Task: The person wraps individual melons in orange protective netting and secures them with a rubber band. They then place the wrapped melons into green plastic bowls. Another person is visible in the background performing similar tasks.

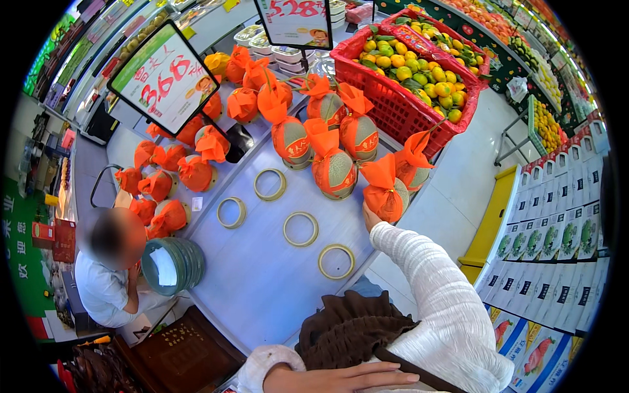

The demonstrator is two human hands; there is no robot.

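Note:
My right hand [372,216] rests against the lower side of a netted melon wrapped in orange paper [388,194] at the table's right edge; its fingers are partly hidden, so its hold is unclear. My left hand [344,378] lies flat at the bottom of the view, fingers extended over my clothing, holding nothing. More orange-wrapped melons [335,172] stand on ring bases beyond my right hand. Several bare ring stands, among them one near me [336,261] and one farther off [270,184], lie on the pale table [245,290].
Red crates [393,105] of green-orange citrus stand behind the melons. Price signs [164,78] rise at the back left. A person in white [105,285] sits left beside a stack of green round containers [189,265]. Stacked cartons [545,280] and a yellow stand [486,226] line the right.

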